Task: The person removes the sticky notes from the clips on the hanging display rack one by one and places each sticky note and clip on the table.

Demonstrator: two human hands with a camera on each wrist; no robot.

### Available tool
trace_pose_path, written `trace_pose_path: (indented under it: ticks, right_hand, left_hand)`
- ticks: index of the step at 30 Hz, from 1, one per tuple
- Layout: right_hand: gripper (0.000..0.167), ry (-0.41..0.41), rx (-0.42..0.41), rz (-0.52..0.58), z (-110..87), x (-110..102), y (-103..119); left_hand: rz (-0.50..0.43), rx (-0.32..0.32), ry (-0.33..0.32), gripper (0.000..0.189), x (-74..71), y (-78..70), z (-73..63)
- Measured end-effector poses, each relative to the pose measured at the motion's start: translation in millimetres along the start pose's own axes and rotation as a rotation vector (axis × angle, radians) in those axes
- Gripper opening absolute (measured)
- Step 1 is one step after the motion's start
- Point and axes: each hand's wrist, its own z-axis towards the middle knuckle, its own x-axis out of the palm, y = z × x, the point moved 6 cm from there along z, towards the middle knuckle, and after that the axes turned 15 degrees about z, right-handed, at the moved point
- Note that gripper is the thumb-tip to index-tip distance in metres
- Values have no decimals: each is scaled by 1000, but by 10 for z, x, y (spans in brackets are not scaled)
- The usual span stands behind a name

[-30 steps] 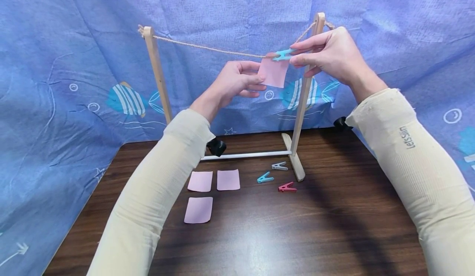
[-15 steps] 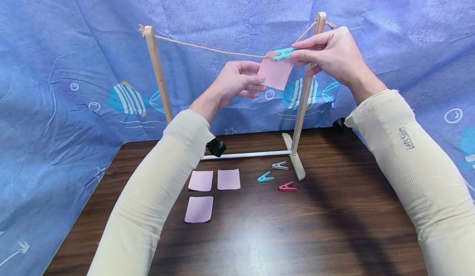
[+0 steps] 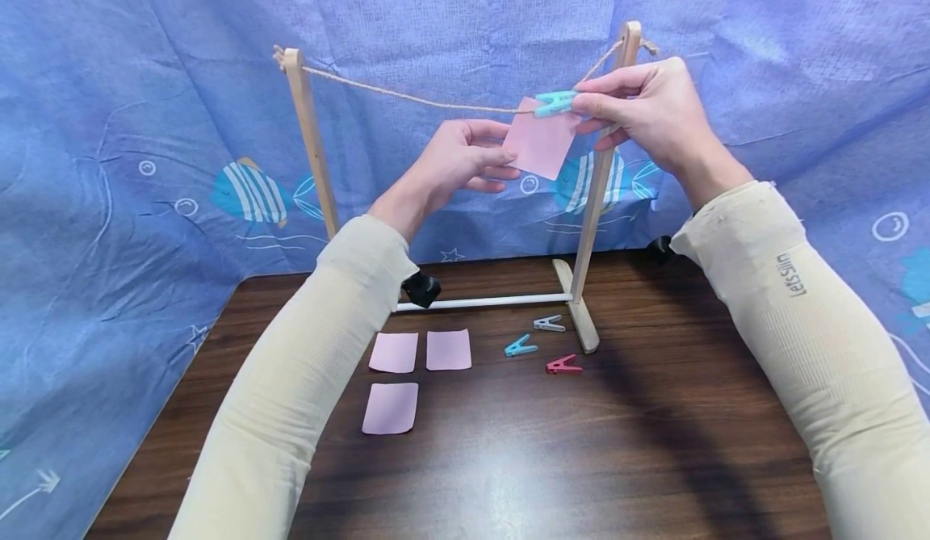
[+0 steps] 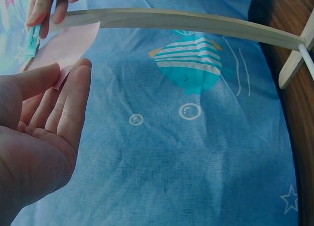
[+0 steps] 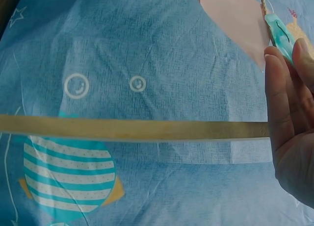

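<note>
My left hand [image 3: 468, 156] pinches the lower left edge of a pink paper square [image 3: 541, 144] between thumb and fingers. The square hangs tilted at the twine line [image 3: 414, 98], near the line's right end. My right hand [image 3: 650, 116] pinches the handle end of a turquoise clothespin [image 3: 555, 102], whose front end lies over the twine and the paper's top. In the right wrist view the clothespin [image 5: 280, 32] lines up with the twine, beside the paper [image 5: 238, 22]. The left wrist view shows the paper [image 4: 68, 44] between thumb and fingers.
A wooden stand with a left post [image 3: 312, 144], a right post [image 3: 599, 193] and a white crossbar [image 3: 494, 302] carries the twine. On the brown table [image 3: 508, 459] lie three pink squares [image 3: 390, 408], plus a grey clothespin [image 3: 548, 324], a blue one [image 3: 520, 346] and a red one [image 3: 563, 365].
The paper has swung so its lower right corner tilts further right. The clothespin's handles, spread a second ago, are now closer together. The left hand stays nearly still.
</note>
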Motion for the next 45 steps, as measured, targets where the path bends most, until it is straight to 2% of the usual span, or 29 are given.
trace_pose_path:
  ticks: [5,11,20,29,45]
  right_hand:
    - [25,2,-19,142,4,-2,-20]
    - [27,-28,5,214,-22,-17,-32]
    - [27,-39,62,210,-89,-47,-70]
    - [27,-26,50,219,-167,-70,-97]
    - [27,21,22,212,-375,-56,-53]
  left_hand:
    - [-1,2,7,35,-3,12,-13]
    - [0,12,1,34,-21,38,-32]
    - [6,27,13,32,-53,66,-120]
    - [-16,45,21,33,-68,90,-214]
    - [23,91,42,34,-136,88,-416]
